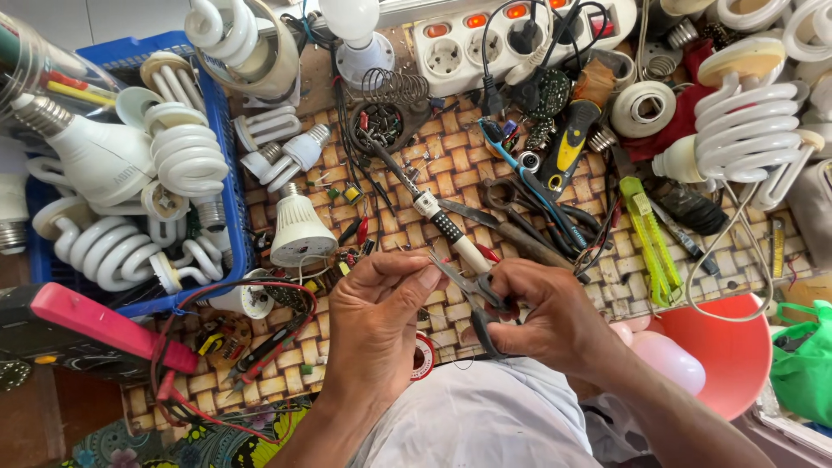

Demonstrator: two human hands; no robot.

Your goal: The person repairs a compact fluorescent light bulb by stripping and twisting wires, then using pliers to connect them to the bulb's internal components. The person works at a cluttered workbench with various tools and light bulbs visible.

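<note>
woven cane matting (451,178), tan and chequered, carries the clutter of a lamp repair bench. nearest the camera, above a pale cloth lap, the left hand (377,316) pinches thumb and forefinger nearly closed on something too small to make out, perhaps a fine wire or component lead. the right hand (542,316) is wrapped around the dark handles of small steel pliers (472,290), whose pointed tip meets the left fingertips just over the mat's near edge. the work appears to be at a gripping or trimming step on that tiny part; the next move would seem to call for a steady pinch and a light, exact squeeze of the handles.

just beyond lies a soldering iron (433,208), slim, with a white and black banded grip, angled away from the hands. a red and black meter probe pair (260,347) trails glossy leads at left, beside a matte white led bulb (299,230). farther left, a blue plastic basket (230,165) holds coiled white spiral lamps (178,156). at right sit a yellow-green utility knife (650,247) and a smooth coral bowl (728,355). farthest off, a white power strip (511,35) shows glowing orange switches.
</note>
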